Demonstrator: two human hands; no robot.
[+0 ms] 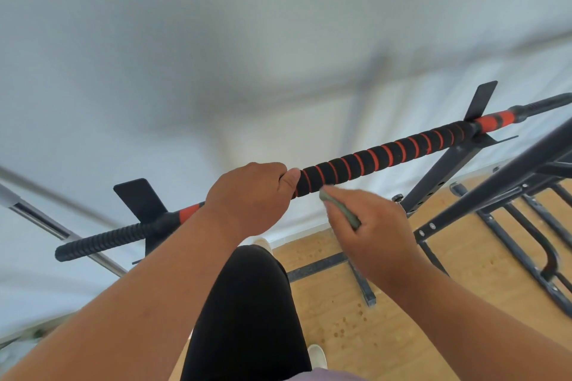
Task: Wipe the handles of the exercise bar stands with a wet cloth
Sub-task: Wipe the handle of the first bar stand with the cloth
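The left hand [252, 195] wrapped round the near end of the black foam handle with its orange spiral stripe [380, 158]; the right hand [371, 226] pinched a folded grey-green cloth [339, 207] against the foam just beside it; wiping looked barely begun, most of the foam apparently still to do; the handle ran lower left to upper right, across the black steel stand [439, 173].

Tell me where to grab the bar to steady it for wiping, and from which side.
Judging by shape, grip the foam handle from above, fingers wrapped over the top, as the left hand does near its left end. It lies near-horizontal, which leaves the rest free for the cloth held by the right hand.
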